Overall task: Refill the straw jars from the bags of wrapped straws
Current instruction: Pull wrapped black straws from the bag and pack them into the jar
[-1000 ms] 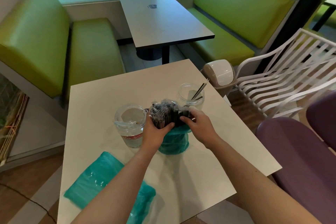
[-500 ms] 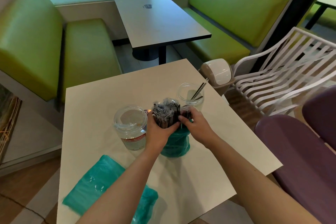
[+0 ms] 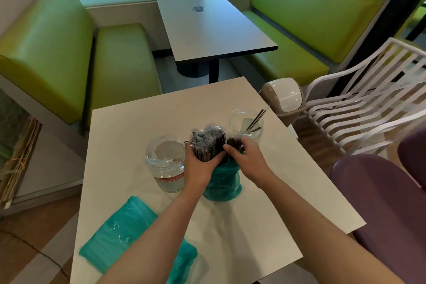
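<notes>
Head view: barely begun, with left hand (image 3: pixel 200 163) clamped round straw bundle (image 3: pixel 207 143) above upright teal bag (image 3: pixel 222 183), right hand (image 3: pixel 247 157) gripping bag's straws, near jar (image 3: pixel 166 163) strawless, far jar (image 3: pixel 246 125) nearly so.

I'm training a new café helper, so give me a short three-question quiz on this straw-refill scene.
1. True or false: the left hand grips the bundle of dark wrapped straws.
2. Which clear plastic jar already holds a few straws: A, the left jar with the red label, or B, the right jar?
3. What colour is the upright plastic bag under the bundle?

Key: 1 true. 2 B. 3 teal.
</notes>
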